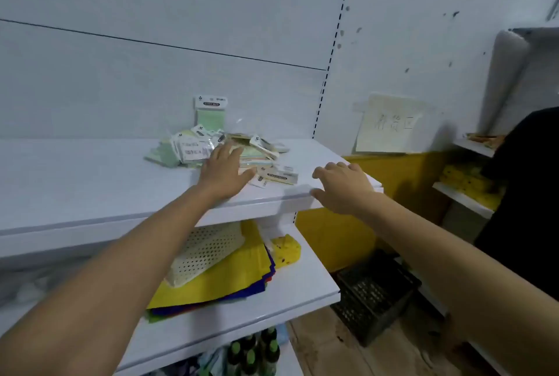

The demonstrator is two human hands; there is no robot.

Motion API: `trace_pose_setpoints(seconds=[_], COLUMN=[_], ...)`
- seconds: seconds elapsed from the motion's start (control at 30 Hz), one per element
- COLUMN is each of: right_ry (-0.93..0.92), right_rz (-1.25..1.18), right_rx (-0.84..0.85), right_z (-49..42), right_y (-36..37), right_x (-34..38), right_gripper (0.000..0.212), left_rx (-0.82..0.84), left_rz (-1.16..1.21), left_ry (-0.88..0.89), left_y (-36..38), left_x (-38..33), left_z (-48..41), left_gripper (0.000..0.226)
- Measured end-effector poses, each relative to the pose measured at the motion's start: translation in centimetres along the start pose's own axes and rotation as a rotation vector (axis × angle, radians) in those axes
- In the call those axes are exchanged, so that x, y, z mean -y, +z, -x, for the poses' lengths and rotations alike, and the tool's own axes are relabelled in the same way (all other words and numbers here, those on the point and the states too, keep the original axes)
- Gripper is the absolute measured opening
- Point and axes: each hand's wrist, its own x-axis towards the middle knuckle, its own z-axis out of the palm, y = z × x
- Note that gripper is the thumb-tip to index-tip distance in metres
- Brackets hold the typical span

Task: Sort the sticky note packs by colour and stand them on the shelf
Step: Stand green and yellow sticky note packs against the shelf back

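From the head camera, sorting has barely begun: the left hand (225, 171) lies flat and open on the heap of sticky note packs (242, 151) mid-shelf (75, 182). One green pack (210, 115) stands against the back wall. The right hand (343, 186), open and empty, rests at the shelf's front right corner. Next, I judge: pick out a matching green pack.

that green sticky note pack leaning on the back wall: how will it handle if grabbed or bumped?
Probably tips easily: the green pack stands on its lower edge and only leans against the back panel. Likely light and fairly floppy, since it looks like a thin pad under a card header. Its clear wrapper may be slippery, like the glossy ones in the pile by the left hand.
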Motion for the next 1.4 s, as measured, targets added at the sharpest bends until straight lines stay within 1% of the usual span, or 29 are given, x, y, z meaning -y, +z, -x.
trace_pose_setpoints(seconds=[0.07, 0.13, 0.17, 0.27, 0.37, 0.43, 0.47, 0.53, 0.57, 0.6, 0.63, 0.67, 0.73, 0.77, 0.8, 0.83, 0.9, 0.93, 1.0, 1.07, 1.1, 1.17, 1.23, 1.3, 1.37, 1.4], right_ry=[-0.052, -0.112, -0.140, -0.225, -0.279, -0.310, -0.314, -0.311, -0.309, -0.306, -0.308, -0.315, -0.329, -0.319, -0.312, -0.323, -0.369, -0.385, -0.409, -0.421, -0.415, -0.401, -0.416, -0.484, -0.597, -0.665], right_rz=[0.010, 0.024, 0.022, 0.006, -0.147, -0.289, -0.423, -0.803, -0.961, -1.055, -1.089, -1.088, -1.035, -1.029, -1.034, -1.038, -1.098, -1.157, -1.299, -1.444, -1.508, -1.586, -1.568, -1.506, -1.483, -1.486], right_rx=[-0.014, -0.036, -0.037, -0.030, -0.004, 0.036, 0.090, 0.242, 0.257, 0.230, 0.191, 0.140, 0.029, -0.035, -0.104, -0.206, -0.459, -0.555, -0.661, -0.700, -0.686, -0.587, -0.479, -0.397, -0.224, -0.121], right_z=[-3.0, -6.4, -8.2, -13.6, -18.7, -21.5, -22.6, -23.5, -23.7, -24.0, -24.3, -24.8, -25.7, -25.8, -25.8, -25.5, -24.8, -24.4, -23.7, -22.9, -22.6, -22.4, -22.2, -22.0, -21.1, -20.8], right_y=[0.9, 1.7, 2.1, 2.7, 3.4, 4.6, 5.4, 7.3, 8.3, 9.2, 9.9, 10.5, 11.3, 11.3, 11.3, 11.1, 10.4, 9.8, 8.7, 7.8, 7.6, 7.5, 7.9, 8.2, 7.8, 7.7], right_x=[-0.4, -0.9, -1.3, -2.4, -3.3, -3.4, -3.4, -3.1, -2.9, -2.7, -2.6, -2.6, -2.5, -2.3, -2.1, -1.7, -1.3, -1.2, -1.2, -1.1, -1.0, -0.8, -0.7, -0.6, -0.5, -0.3], right_gripper=[0.044, 0.042, 0.041, 0.041, 0.049, 0.062, 0.067, 0.072, 0.077, 0.082, 0.083, 0.077, 0.052, 0.040, 0.032, 0.027, 0.026, 0.025, 0.028, 0.028, 0.026, 0.019, 0.016, 0.016, 0.034, 0.042], left_rx=[0.038, 0.039, 0.020, -0.087, -0.119, -0.167, -0.192, -0.239, -0.264, -0.276, -0.262, -0.235, -0.186, -0.174, -0.180, -0.198, -0.229, -0.241, -0.250, -0.211, -0.200, -0.281, -0.400, -0.442, -0.383, -0.341], left_rz=[-0.013, -0.060, -0.033, 0.127, 0.179, 0.225, 0.247, 0.260, 0.220, 0.164, 0.114, 0.075, 0.005, -0.017, -0.019, -0.011, -0.015, -0.019, -0.002, -0.078, -0.162, -0.283, -0.296, -0.283, -0.273, -0.260], left_ry=[-0.101, -0.135, -0.135, -0.192, -0.252, -0.293, -0.308, -0.345, -0.353, -0.363, -0.378, -0.395, -0.414, -0.416, -0.423, -0.435, -0.453, -0.457, -0.431, -0.379, -0.342, -0.269, -0.252, -0.289, -0.321, -0.325], left_y=[1.1, 2.1, 2.2, 1.7, 1.4, 1.4, 1.5, 1.6, 1.7, 1.8, 1.8, 1.8, 2.0, 2.0, 2.0, 2.0, 2.1, 2.1, 1.9, 1.9, 1.9, 2.0, 1.9, 1.9, 1.9, 1.9], left_x=[0.1, 0.1, 0.1, 0.4, 0.2, 0.2, 0.4, 0.9, 1.2, 1.4, 1.4, 1.3, 1.4, 1.2, 1.0, 0.7, 0.0, -0.2, -0.1, 0.2, 0.4, 0.3, -0.5, -1.1, -1.2, -1.0], left_z=[-0.5, -0.9, -1.1, -1.4, -1.2, -1.2, -1.3, -1.5, -1.5, -1.5, -1.6, -1.7, -1.8, -1.9, -2.0, -2.1, -2.2, -2.2, -2.2, -2.0, -1.9, -1.5, -1.3, -1.2, -1.1, -1.1], left_gripper=[0.077, 0.078, 0.076, 0.056, 0.042, 0.035, 0.033, 0.036, 0.044, 0.056, 0.070, 0.085, 0.106, 0.108, 0.103, 0.092, 0.070, 0.067, 0.069, 0.065, 0.065, 0.071, 0.071, 0.065, 0.057, 0.062])
